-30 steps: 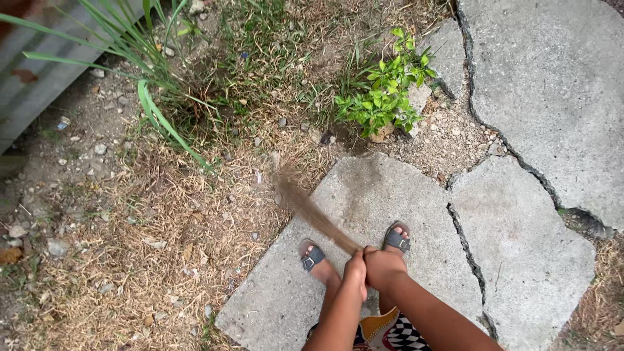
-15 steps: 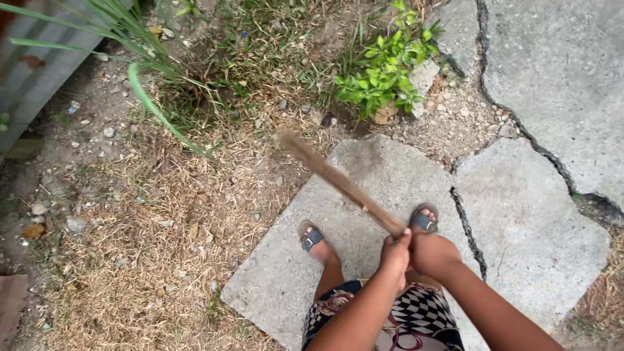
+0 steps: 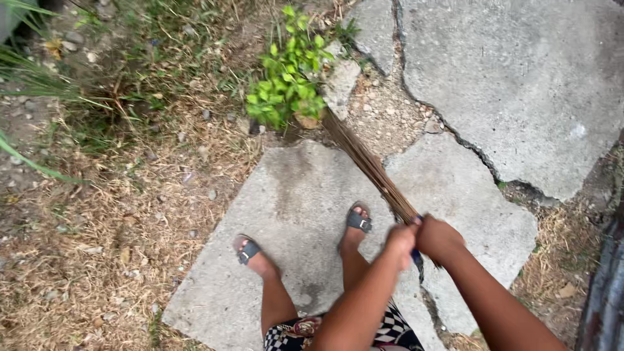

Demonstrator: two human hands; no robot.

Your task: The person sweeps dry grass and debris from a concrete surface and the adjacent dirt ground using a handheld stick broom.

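Stick broom (image 3: 367, 162): bundle of thin brown sticks, long axis diagonal, running from the hands at lower right up and left to the tip. Tip down at the base of the small green plant (image 3: 286, 71), at the edge of the gravel patch (image 3: 383, 104) between the cracked concrete slabs (image 3: 520, 71). Bundle lying up and to the left of both hands, crossing above the near slab (image 3: 292, 195).

Left hand (image 3: 400, 239): wrapped shut around the bound end of the broom, knuckles upward, forearm coming in from the lower centre of the view. Slightly blurred, so individual fingers not distinguishable.

Right hand (image 3: 441, 237): closed around the same bound end, just beside and touching the left hand, a dark blue binding (image 3: 416, 257) visible beneath. Forearm entering from the lower right corner. Both hands equally close to the broom; left hand slightly nearer the sweeping end.

Both arms extended forward and down, converging at the grip. Feet in dark strapped sandals (image 3: 359, 222) planted apart on the near slab, right foot just beside the broom's lower section. Dry grass and straw (image 3: 97, 247) covering the ground to the left of the slab.
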